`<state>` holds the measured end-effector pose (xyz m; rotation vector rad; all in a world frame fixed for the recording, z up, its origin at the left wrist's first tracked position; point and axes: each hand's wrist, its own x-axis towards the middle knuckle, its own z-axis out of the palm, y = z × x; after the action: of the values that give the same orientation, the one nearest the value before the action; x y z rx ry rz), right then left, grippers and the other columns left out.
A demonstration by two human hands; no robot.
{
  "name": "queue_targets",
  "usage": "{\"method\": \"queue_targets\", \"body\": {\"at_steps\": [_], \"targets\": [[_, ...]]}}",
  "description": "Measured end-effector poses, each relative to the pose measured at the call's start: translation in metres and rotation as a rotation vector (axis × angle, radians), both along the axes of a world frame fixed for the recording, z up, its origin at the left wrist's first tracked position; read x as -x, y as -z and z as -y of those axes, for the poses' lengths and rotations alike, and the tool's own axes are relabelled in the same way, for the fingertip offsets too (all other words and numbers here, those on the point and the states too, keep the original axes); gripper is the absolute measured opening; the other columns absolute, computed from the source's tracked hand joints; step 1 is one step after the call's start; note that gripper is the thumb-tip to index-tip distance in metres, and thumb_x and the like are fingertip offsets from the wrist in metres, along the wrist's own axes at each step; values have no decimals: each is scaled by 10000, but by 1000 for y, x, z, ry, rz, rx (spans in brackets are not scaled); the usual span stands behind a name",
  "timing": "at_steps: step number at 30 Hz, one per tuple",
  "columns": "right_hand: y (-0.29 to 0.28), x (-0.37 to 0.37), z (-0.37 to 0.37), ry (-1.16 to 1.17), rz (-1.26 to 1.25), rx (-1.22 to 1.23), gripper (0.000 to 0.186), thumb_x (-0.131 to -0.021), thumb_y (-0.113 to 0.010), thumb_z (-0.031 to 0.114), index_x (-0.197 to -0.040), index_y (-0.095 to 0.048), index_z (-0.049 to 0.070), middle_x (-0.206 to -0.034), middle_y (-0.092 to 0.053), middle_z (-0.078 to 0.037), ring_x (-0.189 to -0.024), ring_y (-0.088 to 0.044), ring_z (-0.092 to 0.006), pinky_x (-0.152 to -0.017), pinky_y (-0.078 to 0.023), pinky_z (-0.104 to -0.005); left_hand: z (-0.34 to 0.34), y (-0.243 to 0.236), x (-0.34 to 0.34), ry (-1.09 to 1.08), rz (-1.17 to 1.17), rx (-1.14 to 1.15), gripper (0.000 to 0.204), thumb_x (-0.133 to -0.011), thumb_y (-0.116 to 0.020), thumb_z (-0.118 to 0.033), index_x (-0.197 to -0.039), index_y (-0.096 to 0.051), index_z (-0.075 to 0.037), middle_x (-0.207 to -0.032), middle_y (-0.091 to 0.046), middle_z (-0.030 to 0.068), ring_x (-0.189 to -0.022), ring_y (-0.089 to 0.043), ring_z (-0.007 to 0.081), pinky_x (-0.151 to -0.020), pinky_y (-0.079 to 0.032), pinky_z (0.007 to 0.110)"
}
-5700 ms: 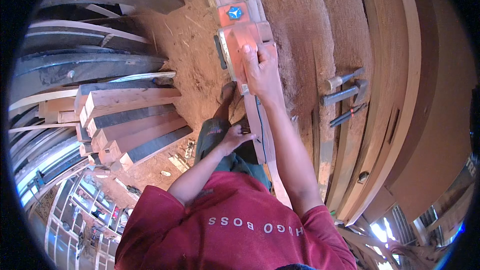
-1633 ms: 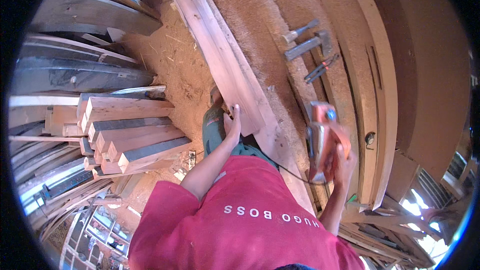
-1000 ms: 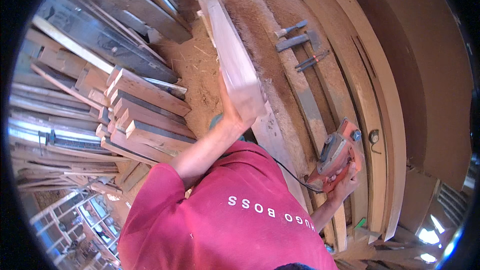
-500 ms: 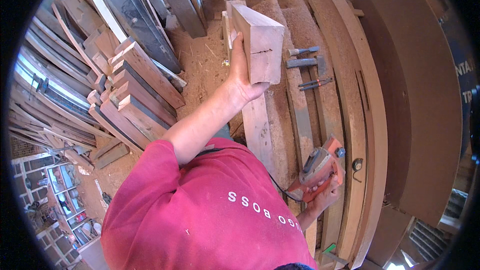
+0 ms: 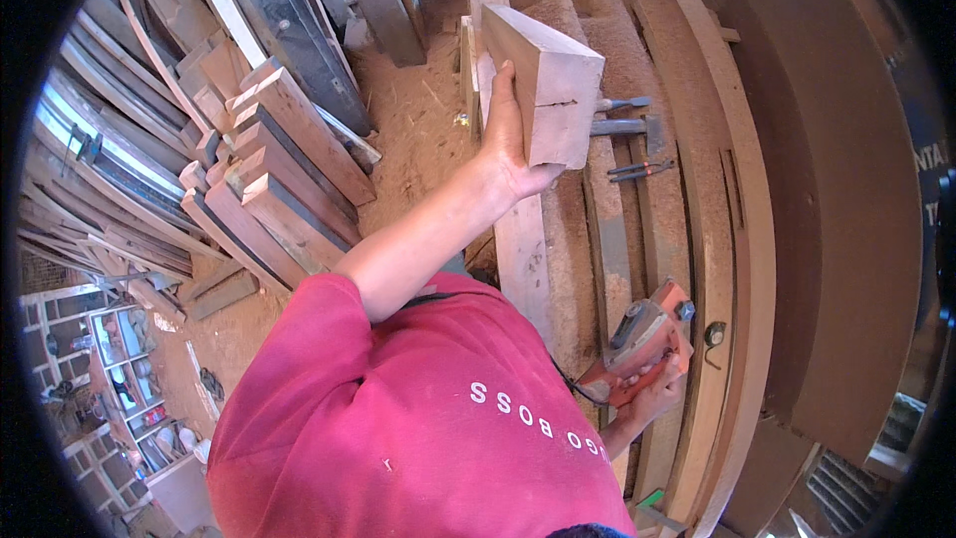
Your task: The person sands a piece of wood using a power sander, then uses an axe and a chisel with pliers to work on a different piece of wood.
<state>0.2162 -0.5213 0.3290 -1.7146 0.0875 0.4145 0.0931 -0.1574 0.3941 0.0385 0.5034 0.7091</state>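
My left hand (image 5: 513, 154) grips a thick block of pale wood (image 5: 564, 105) and holds it up above the far end of the workbench. A dark crack crosses the end face turned toward me. Closer in, on the right, my right hand (image 5: 659, 391) is wrapped round the handle of an orange-red electric planer (image 5: 647, 334), which sits tilted over the bench planks. Its dark cord runs back beside my shirt. Beyond the block lie a hammer (image 5: 651, 132), a chisel (image 5: 627, 103) and pincers with red-and-black handles (image 5: 637, 170).
Sawdust covers the long bench planks (image 5: 702, 269). A small round tape measure (image 5: 714, 334) lies on them, and a green-marked tool (image 5: 651, 497) lies near the lower edge. Stacked timber (image 5: 299, 134) fills the left side. Large brown boards (image 5: 827, 219) stand at right.
The block and my left hand appear shifted to the right, and the block now covers parts of the hammer and chisel. Both hands keep their grip. The whole view has shifted slightly.
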Motion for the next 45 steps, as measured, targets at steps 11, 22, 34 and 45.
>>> {"method": "queue_targets", "body": {"at_steps": [11,22,34,45], "targets": [[1,2,-8,-33,35,-44,412,-980,-611,446,-905,-617,42,-603,-513,5,-449,-495,-85,-368,-381,-240,11,23,8,54,-137,-228,829,-917,-380,-753,-1467,-420,-134,-1312,-584,130,-1227,-563,302,-1055,-433,498],[16,-6,-2,16,-51,73,457,-968,-631,455,-778,-539,51,-594,-545,-27,-446,-526,-120,-373,-422,-285,80,219,37,306,-733,-279,864,-775,-725,-487,-1470,-378,-108,-1356,-517,140,-1236,-506,289,-928,-479,499],[10,-5,-36,-14,15,259,391,-972,-645,395,-835,-581,35,-596,-549,-32,-456,-525,-122,-411,-423,-280,-44,374,12,217,-847,-244,621,-798,-607,-501,-1186,-556,-19,-1039,-636,153,-945,-647,278,-825,-527,431],[23,-18,-79,-301,272,434,476,-912,-701,478,-766,-564,46,-601,-533,-1,-553,-500,-90,-493,-394,-281,-40,412,-1,122,-819,-183,611,-813,-611,-392,-1306,-569,-33,-1163,-639,141,-1058,-596,261,-949,-466,393]]}}
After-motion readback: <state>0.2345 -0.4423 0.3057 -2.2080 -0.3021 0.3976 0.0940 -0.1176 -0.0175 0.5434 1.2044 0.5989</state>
